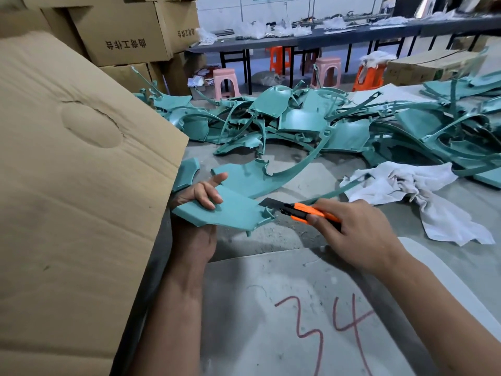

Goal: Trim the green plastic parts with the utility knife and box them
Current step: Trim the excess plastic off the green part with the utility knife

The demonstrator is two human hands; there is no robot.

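Note:
My left hand (202,195) grips a flat green plastic part (233,210) above the table, fingers curled over its top face and thumb underneath. My right hand (349,232) holds an orange and black utility knife (306,211). Its dark blade is extended and touches the part's right edge, next to a small stub sticking out there. A big cardboard box flap (76,164) rises at the left, right beside my left hand. A large heap of green plastic parts (311,120) lies across the far side of the table.
A white rag (417,191) lies to the right of the knife, over a thin green strip. Another curved green part (252,177) sits just beyond my left hand. The grey table (271,308) carries a red "34". Stacked cartons (122,31) and coloured stools (226,82) stand behind.

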